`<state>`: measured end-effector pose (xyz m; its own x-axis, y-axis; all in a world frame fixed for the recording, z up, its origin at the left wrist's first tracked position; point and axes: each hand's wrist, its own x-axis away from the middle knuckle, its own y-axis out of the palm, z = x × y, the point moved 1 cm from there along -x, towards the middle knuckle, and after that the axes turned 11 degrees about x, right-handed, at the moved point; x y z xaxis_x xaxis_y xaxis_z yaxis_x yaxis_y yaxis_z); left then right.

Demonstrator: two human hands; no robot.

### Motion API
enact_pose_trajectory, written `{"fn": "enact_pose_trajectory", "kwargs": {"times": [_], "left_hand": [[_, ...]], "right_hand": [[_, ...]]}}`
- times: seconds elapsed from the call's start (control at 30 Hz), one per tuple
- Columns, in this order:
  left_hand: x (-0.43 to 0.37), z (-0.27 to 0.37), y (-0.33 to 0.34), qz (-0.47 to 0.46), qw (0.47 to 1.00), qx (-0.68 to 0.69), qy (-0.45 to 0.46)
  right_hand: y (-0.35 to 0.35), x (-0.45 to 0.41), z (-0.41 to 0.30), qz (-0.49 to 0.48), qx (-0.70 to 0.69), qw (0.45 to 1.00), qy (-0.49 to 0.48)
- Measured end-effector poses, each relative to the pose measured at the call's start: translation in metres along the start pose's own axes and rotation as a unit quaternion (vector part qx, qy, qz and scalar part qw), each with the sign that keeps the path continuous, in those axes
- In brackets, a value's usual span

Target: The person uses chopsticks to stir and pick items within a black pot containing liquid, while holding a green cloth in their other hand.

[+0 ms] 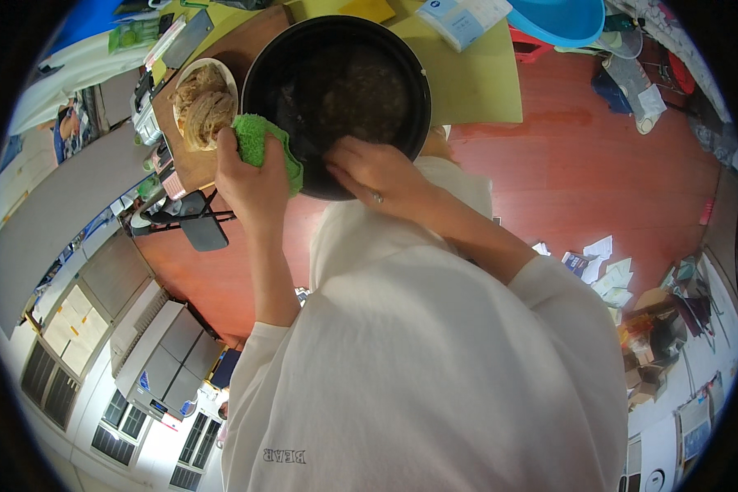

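Observation:
A large black pot [363,92] sits before me, with dark contents that look like liquid at its bottom. My left hand [252,178] grips a folded green towelling cloth [255,141] at the pot's left near rim. Whether a handle lies under the cloth is hidden. My right hand [375,175], with a ring on one finger, reaches over the near rim. Its fingers are bent together inside the pot, and the dark interior hides whether the fingertips hold anything. Left of the pot, a pale bowl [232,80] holds cooked-looking brown food [206,111].
The pot overlaps a brown board [190,166] and a yellow-green table cover [473,86]. A packet of tissues [464,18] lies beyond it, near a blue basin [559,21]. A black folding stool [204,230] stands at left. Papers [599,267] litter the red floor at right.

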<state>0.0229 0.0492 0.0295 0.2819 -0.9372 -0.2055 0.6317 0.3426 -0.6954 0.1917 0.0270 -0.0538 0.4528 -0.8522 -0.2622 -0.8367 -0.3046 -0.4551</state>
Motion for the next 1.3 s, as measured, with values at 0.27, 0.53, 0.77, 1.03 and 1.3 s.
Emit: {"fn": "enact_pose_trajectory", "kwargs": {"times": [0.27,0.53,0.77,1.03,1.3], "left_hand": [[-0.001,0.001,0.001,0.009,1.0,-0.027,0.011],[-0.001,-0.001,-0.002,-0.011,1.0,-0.024,-0.002],[-0.001,0.003,0.0,-0.016,0.999,-0.027,0.008],[-0.003,0.006,0.002,-0.013,0.999,-0.046,0.012],[-0.004,-0.009,-0.005,-0.012,0.999,-0.037,0.016]], "right_hand": [[0.001,0.001,-0.001,-0.006,-0.011,1.0,0.007],[-0.007,-0.003,0.013,0.03,-0.039,0.997,0.064],[-0.017,-0.011,0.014,0.054,-0.071,0.992,0.088],[-0.023,-0.001,0.019,0.074,-0.077,0.985,0.137],[-0.114,0.023,0.062,0.111,-0.35,0.853,0.371]]}}
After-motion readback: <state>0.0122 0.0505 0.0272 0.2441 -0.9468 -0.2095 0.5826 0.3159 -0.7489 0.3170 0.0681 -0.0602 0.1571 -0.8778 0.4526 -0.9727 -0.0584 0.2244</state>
